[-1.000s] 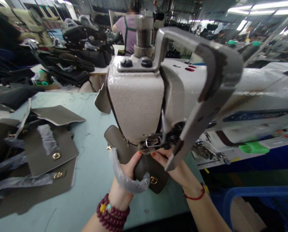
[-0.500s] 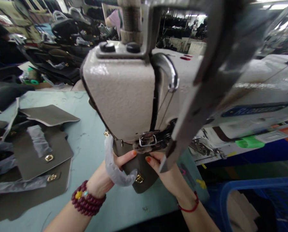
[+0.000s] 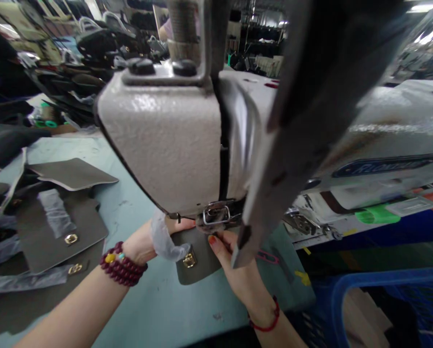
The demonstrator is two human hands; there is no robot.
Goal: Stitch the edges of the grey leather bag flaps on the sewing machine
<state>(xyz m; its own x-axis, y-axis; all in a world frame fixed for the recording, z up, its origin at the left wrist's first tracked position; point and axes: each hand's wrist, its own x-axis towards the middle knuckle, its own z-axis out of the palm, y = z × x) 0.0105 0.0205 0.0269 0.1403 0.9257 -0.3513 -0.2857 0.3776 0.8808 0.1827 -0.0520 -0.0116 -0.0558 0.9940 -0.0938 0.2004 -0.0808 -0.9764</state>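
Observation:
A dark grey bag panel [image 3: 198,258] with a gold clasp [image 3: 189,260] lies under the presser foot of a sewing machine [image 3: 161,145]. Its plastic-wrapped handle [image 3: 165,241] loops up at the left and partly covers my left hand [image 3: 172,225]. One finger of that hand reaches along the panel's far edge close to the foot; its other fingers are hidden. My right hand [image 3: 234,263] grips the panel's right edge just in front of the foot, thumb on top. A grey metal bar in the foreground hides part of this hand.
More grey panels [image 3: 60,222] with wrapped handles and gold clasps are piled on the pale blue table [image 3: 147,304] at left. A blue basket [image 3: 341,290] stands at lower right. Pink scissors-like handles [image 3: 269,256] lie right of my right hand. Black bags [image 3: 96,41] crowd the background.
The panel has turned, and its clasp end has swung left. Both hands have shifted left with it. The machine's thread lever is now blurred by motion.

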